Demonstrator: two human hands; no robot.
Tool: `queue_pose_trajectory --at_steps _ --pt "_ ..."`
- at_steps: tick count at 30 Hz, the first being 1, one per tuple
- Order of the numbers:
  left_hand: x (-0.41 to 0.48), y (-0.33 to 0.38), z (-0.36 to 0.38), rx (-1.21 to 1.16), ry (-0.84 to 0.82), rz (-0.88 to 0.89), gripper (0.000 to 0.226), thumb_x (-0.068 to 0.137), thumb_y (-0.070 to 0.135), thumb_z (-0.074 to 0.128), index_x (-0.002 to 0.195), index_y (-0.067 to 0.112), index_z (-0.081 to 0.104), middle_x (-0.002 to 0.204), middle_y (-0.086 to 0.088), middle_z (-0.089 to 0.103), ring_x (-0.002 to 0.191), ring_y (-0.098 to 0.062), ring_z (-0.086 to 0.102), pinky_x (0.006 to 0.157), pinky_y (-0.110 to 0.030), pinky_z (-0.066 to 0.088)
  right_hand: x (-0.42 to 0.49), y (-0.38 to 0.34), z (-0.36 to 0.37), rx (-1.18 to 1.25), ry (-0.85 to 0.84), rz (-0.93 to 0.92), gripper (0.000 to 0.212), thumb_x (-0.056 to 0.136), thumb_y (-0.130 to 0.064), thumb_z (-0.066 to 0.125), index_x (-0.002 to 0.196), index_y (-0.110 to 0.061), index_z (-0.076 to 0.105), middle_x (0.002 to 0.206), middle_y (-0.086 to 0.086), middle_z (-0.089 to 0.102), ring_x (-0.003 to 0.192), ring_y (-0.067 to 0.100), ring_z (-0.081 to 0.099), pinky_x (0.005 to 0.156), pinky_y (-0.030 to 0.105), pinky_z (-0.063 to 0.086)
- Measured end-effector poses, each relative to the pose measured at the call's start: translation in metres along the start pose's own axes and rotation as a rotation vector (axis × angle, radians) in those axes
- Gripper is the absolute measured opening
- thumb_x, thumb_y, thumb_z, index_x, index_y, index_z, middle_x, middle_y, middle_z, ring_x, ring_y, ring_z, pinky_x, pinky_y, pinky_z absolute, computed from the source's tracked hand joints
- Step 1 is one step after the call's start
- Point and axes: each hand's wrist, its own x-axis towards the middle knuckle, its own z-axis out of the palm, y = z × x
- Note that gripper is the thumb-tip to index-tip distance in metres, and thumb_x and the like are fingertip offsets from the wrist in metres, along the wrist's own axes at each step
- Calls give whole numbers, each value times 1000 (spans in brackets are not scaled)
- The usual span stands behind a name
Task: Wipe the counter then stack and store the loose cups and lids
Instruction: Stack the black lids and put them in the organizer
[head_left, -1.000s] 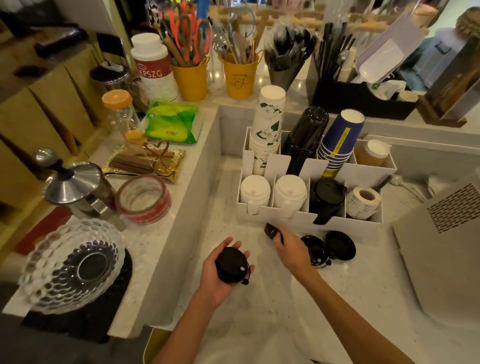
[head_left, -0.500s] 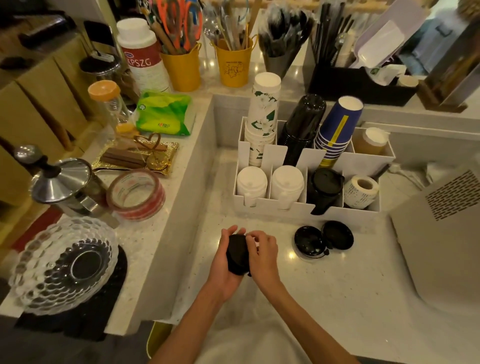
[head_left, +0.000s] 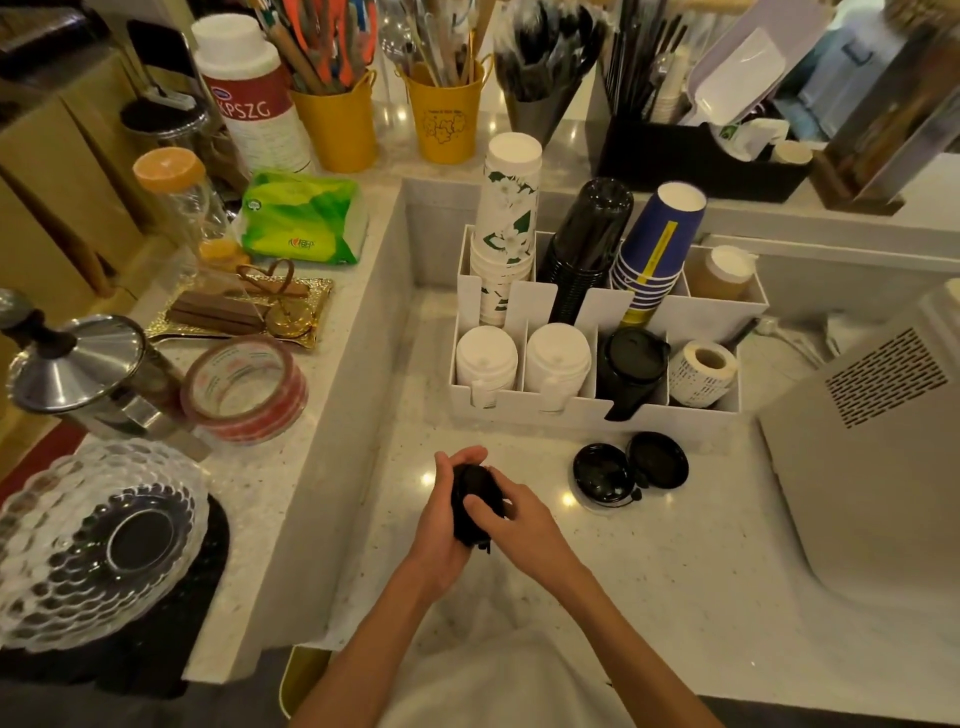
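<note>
Both hands meet low over the surface (head_left: 649, 571): the left hand (head_left: 441, 525) cups a small stack of black lids (head_left: 470, 501) and the right hand (head_left: 511, 525) presses on it, so each grip is clamped on that stack. Its count is hidden by the fingers. To do this well, I judge the rims should be squared and nested fully before moving on. Two loose black lids (head_left: 631, 467) lie side by side, touching, just in front of the white organizer (head_left: 587, 415). Inside stand three cup stacks, two white lid stacks and one black.
</note>
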Motion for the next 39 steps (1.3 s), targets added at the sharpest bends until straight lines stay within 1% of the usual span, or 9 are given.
queue_pose_trajectory --at_steps 6,12,16,21,27,29,33,36,39 --pt "-5 -2 1 20 86 25 59 93 65 29 121 24 62 129 -4 61 118 -28 61 97 -52 53 -2 0 4 10 -42 81 47 87 -49 59 132 -35 54 114 -14 65 99 1 64 64 9 53" --pt "-2 1 -6 -52 37 15 62 94 66 29 123 22 62 132 3 61 115 -19 64 88 -41 56 -2 -2 -9 -2 -56 48 57 82 -51 69 135 -42 50 118 -21 64 104 -4 59 64 3 48" --pt "-3 0 0 -4 38 47 56 93 64 34 122 24 61 131 7 60 113 -11 65 79 -35 57 1 -1 -5 12 -49 120 60 82 -58 63 134 -31 54 121 -9 66 101 9 66 76 19 59" --pt "-2 1 7 103 111 101 33 97 47 45 114 24 62 122 4 64 106 -29 65 66 -36 57 4 -2 -5 27 -93 142 60 88 -55 58 141 -29 47 128 -5 63 109 15 65 91 34 57" --pt "2 3 -2 -93 164 -61 22 92 30 57 98 12 69 108 -14 70 88 -23 70 64 -36 59 8 20 -8 53 -64 190 59 90 -65 44 134 -28 56 135 7 46 108 23 62 70 25 59" --pt "2 3 -8 -266 165 -165 18 88 27 63 95 11 69 103 -13 71 90 -29 69 75 -48 60 13 35 -23 -81 55 215 56 90 -62 48 134 -28 54 139 7 41 110 21 59 74 26 56" --pt "5 1 -17 -338 160 -188 18 84 26 67 95 11 69 100 -15 70 91 -33 67 89 -59 53 34 66 -68 -679 278 176 67 89 -44 63 147 -24 36 151 11 29 137 30 32 109 40 34" --pt "7 1 -17 -336 146 -193 21 84 28 67 96 11 69 103 -16 69 93 -34 67 88 -58 54 50 86 -93 -986 196 248 96 81 -49 70 154 -29 12 160 12 8 147 39 9 117 50 21" --pt "9 -2 -17 -372 130 -212 21 85 28 66 97 11 70 107 -17 69 97 -35 66 90 -58 53 58 100 -105 -1042 159 279 94 82 -46 70 154 -28 12 159 13 15 147 36 14 119 48 17"
